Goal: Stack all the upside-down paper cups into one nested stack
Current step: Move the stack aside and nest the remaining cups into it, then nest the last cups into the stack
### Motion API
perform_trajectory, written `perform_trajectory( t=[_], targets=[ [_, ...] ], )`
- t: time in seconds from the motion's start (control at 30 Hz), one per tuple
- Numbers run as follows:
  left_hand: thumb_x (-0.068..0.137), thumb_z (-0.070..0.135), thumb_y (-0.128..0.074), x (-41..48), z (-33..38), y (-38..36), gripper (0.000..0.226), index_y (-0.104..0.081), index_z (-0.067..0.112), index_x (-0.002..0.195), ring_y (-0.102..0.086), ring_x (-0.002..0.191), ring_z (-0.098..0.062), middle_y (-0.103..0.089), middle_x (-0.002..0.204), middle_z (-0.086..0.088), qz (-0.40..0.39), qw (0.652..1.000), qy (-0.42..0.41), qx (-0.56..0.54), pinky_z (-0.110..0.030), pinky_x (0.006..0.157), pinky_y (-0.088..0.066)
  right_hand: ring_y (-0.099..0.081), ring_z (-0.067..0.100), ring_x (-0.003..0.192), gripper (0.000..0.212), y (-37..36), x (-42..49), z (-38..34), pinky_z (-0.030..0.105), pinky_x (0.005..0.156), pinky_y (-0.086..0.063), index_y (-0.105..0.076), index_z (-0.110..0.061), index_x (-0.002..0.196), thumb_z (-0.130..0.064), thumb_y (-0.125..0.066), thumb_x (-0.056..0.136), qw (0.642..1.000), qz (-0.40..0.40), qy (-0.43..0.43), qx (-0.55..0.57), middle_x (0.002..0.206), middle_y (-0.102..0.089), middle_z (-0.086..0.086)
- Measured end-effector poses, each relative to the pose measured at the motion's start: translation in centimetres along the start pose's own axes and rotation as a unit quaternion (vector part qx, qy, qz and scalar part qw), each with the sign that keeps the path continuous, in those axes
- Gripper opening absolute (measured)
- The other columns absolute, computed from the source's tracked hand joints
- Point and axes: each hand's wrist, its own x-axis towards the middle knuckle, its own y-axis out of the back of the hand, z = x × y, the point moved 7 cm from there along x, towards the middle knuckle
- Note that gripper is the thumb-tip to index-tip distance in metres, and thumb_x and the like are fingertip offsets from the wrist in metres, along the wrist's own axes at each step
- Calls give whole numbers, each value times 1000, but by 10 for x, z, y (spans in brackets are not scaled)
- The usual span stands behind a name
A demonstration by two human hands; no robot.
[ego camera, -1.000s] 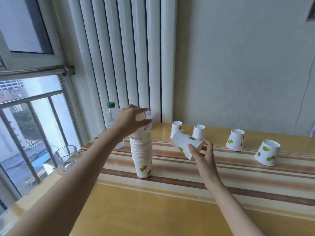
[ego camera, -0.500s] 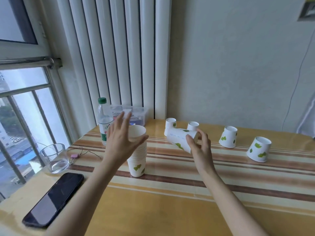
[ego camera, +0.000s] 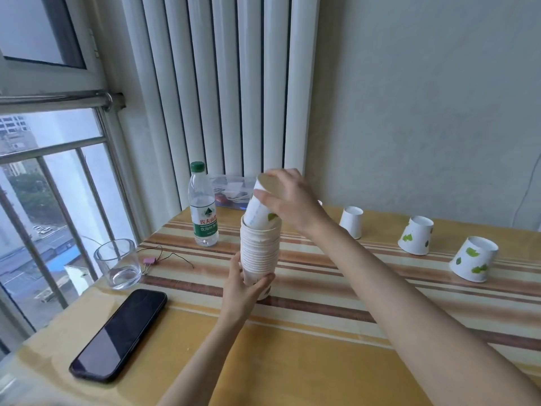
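Note:
A tall nested stack of white paper cups (ego camera: 260, 253) with green leaf prints stands on the striped table (ego camera: 322, 323). My left hand (ego camera: 244, 285) grips the stack near its base. My right hand (ego camera: 288, 197) holds a single paper cup (ego camera: 259, 208) by its bottom end, tilted, its open end partly pushed into the top of the stack. Three loose cups stand upside down to the right: one plain white (ego camera: 352, 221), one with leaves (ego camera: 415, 239), and a tilted one (ego camera: 473, 262) farthest right. A further cup is mostly hidden behind my right hand.
A water bottle (ego camera: 203, 205) with a green cap stands behind the stack on the left. A clear glass (ego camera: 118, 263), a thin wire with a pink clip (ego camera: 150, 260) and a black phone (ego camera: 120, 334) lie near the left table edge. A clear plastic box (ego camera: 231, 190) sits by the radiator.
My right hand has carried the loose cup leftward and up onto the top of the stack. My left hand has dropped from the stack's top and closed on its base.

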Motion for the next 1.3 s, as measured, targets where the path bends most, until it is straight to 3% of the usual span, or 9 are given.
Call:
perform_trajectory(
  t=[0.3, 0.43, 0.57, 0.67, 0.73, 0.83, 0.9, 1.1, 1.3],
  targets=[
    [66, 40, -75, 5, -10, -7, 72, -40, 27, 128, -61, 101, -5, -58, 106, 25, -16, 1000, -9, 4, -28, 82, -50, -29, 20, 138, 54, -43, -34, 28, 44, 113, -23, -47, -31, 134, -59, -31, 90, 978, -124, 19, -166, 149, -34, -2],
    [71, 29, -78, 6, -4, -12, 77, -35, 21, 134, -55, 109, -6, -52, 114, 21, -29, 999, -15, 12, -18, 85, -48, -22, 17, 142, 52, -37, -38, 38, 40, 116, -19, -33, -29, 143, -50, -30, 95, 992, -110, -9, -58, 154, -28, -3],
    [64, 39, -81, -15, -14, -12, 108, -15, 7, 144, -21, 139, -26, -26, 147, -15, 32, 997, 48, 54, -40, 115, -23, -24, 13, 140, 52, -8, -64, 87, 33, 115, -20, -32, -21, 142, -42, -40, 94, 991, -24, -112, 72, 150, -30, 0],
    [72, 34, -76, -55, 6, -2, 78, -32, 11, 132, -38, 125, -27, -36, 130, -6, 139, 985, -41, 93, -30, 102, -31, -36, 17, 132, 45, 23, -96, 142, 27, 103, -29, -40, -17, 134, -34, -48, 93, 980, 30, -188, 53, 141, -40, 5],
    [78, 39, -64, -73, 30, -22, 49, -42, 22, 119, -50, 107, -13, -41, 114, 7, 83, 979, -151, 111, -25, 91, -40, -43, 17, 123, 43, 43, -112, 175, 25, 95, -31, -42, -13, 131, -29, -51, 92, 970, 57, -233, 49, 140, -42, 6],
    [85, 35, -54, -68, 45, -84, 31, -47, 28, 115, -49, 103, 2, -48, 110, 11, -113, 962, -197, 149, -21, 89, -43, -47, 14, 105, 40, 63, -120, 218, 26, 88, -34, -46, -9, 127, -25, -54, 91, 956, 81, -279, 36, 135, -49, 9],
    [87, 28, -58, -43, 45, -117, 38, -45, 23, 123, -46, 109, 2, -47, 118, 8, -153, 965, -170, 127, -21, 96, -40, -50, 17, 109, 40, 69, -115, 240, 27, 88, -36, -47, -8, 125, -24, -56, 89, 950, 87, -297, 29, 133, -51, 10],
    [81, 25, -68, 75, 0, -171, 75, -26, 10, 140, -33, 133, -26, -29, 144, -11, -39, 995, 32, 82, -35, 110, -30, -44, 26, 124, 54, 73, -69, 302, 27, 93, -35, -41, -6, 127, -28, -64, 83, 947, 98, -304, -31, 136, -47, 12],
    [72, 38, -75, 158, -24, -204, 105, -8, 3, 145, -26, 139, -31, -28, 150, -18, 24, 991, 57, 116, -42, 114, -27, -34, 30, 135, 96, 60, -13, 341, 41, 107, -34, -22, -3, 141, -46, -72, 71, 946, 54, -304, -103, 146, -37, 14]
  ],
)
